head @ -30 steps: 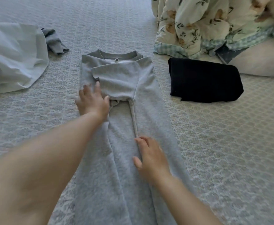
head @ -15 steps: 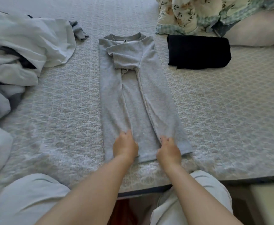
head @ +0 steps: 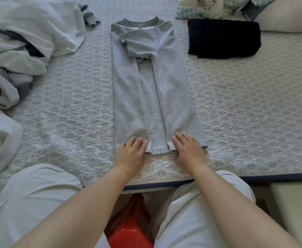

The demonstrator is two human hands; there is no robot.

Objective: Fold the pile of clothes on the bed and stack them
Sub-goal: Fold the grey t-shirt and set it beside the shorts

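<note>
Grey T-shirt (head: 143, 90) flat on the bed (head: 245, 113), both sides and sleeves folded inward into a long narrow strip, collar at the far end, hem at the near end just short of the mattress edge. Left hand (head: 131, 153) on the hem's left corner, fingers bent down onto the cloth; right hand (head: 189, 150) on the right corner, fingers spread fairly flat. Whether either grip actually pinches the hem: cannot tell. Bare quilted cover on both long sides of the strip. Unfolded pile of pale clothes (head: 21, 47) far left, well apart. Folded black garment (head: 223, 39) near the collar's right, not touching. Floral bedding (head: 214, 6) and pillow (head: 290, 17) beyond that. Red object (head: 130, 228) below, between pale-trousered knees.
</note>
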